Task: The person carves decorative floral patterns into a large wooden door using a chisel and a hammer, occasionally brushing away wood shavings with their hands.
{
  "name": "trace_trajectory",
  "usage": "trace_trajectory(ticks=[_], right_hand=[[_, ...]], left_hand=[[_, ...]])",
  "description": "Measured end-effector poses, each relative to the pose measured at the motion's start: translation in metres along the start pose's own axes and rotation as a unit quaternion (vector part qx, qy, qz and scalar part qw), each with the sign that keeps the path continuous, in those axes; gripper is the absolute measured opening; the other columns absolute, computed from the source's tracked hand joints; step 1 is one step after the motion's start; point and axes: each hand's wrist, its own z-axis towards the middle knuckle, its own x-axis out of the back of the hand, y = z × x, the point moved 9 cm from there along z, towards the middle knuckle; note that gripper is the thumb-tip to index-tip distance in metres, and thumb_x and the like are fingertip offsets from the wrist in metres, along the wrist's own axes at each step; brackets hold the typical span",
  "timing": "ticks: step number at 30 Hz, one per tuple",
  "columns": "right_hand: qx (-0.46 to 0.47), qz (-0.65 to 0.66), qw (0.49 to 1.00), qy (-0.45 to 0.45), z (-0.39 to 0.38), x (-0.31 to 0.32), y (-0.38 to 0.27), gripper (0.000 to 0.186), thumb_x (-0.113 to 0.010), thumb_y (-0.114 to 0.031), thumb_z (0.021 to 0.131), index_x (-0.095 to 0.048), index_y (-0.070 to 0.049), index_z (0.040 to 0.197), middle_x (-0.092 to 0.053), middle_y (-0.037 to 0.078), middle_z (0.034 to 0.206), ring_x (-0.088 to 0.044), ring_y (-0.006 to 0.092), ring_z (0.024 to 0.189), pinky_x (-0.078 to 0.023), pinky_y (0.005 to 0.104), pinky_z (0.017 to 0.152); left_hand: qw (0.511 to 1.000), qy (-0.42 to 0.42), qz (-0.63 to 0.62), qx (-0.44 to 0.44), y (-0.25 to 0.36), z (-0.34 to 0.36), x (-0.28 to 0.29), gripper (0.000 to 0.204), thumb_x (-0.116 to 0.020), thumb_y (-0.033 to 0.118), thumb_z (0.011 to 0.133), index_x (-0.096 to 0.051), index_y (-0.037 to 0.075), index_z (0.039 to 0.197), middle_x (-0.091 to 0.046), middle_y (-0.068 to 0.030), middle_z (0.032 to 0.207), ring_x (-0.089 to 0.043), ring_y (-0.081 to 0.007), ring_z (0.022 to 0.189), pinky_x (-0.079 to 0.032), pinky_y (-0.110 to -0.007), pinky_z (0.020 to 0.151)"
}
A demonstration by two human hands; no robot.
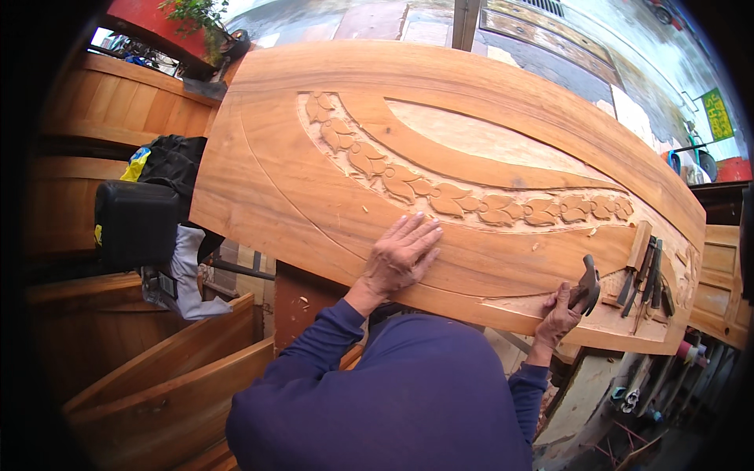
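Note:
A large wooden panel (314, 196) lies flat before me, carved with a curved band of leaves and flowers (446, 200). My left hand (399, 257) rests palm down on the panel, fingers stretched out, its fingertips just below the band. Near the panel's front edge, at the right, my right hand (558, 320) is closed round a hammer (588, 284) close to its dark head. Farther right, several chisels (650, 275) lie together on the panel beside a small wooden block (638, 245). Pale wood chips are scattered around the carving.
Wooden boards (181, 392) stand at the lower left. A black case (137, 224) and a grey cloth (188, 275) are left of the panel. A panelled wooden door (719, 271) stands at the right. Beyond the far edge lies a wet pavement (440, 22).

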Motion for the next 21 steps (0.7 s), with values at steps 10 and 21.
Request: trace_trajectory(ticks=[10,21], right_hand=[[-0.005,0.021,1.000,0.000,-0.0014,-0.0034,-0.0033,0.052,-0.071,-0.012,0.100,-0.052,-0.009,0.148,-0.051,-0.002,0.080,-0.046,0.0073,0.060,-0.042,0.0227,0.053],[-0.003,0.019,1.000,-0.002,-0.0009,-0.0021,-0.0021,0.048,-0.071,-0.012,0.100,-0.054,-0.009,0.145,-0.052,-0.002,0.080,-0.047,0.0074,0.060,-0.042,0.0225,0.053]], left_hand=[[1.000,-0.001,0.007,-0.004,-0.0009,-0.0014,-0.0021,0.033,-0.075,0.021,0.090,-0.075,0.009,0.121,-0.071,-0.0108,0.132,-0.064,-0.0317,0.128,-0.047,-0.046,0.112],[1.000,0.001,0.009,-0.007,-0.0004,-0.0013,-0.0025,0.032,-0.075,0.020,0.090,-0.075,0.009,0.120,-0.071,-0.0117,0.131,-0.064,-0.0324,0.128,-0.048,-0.046,0.112]])
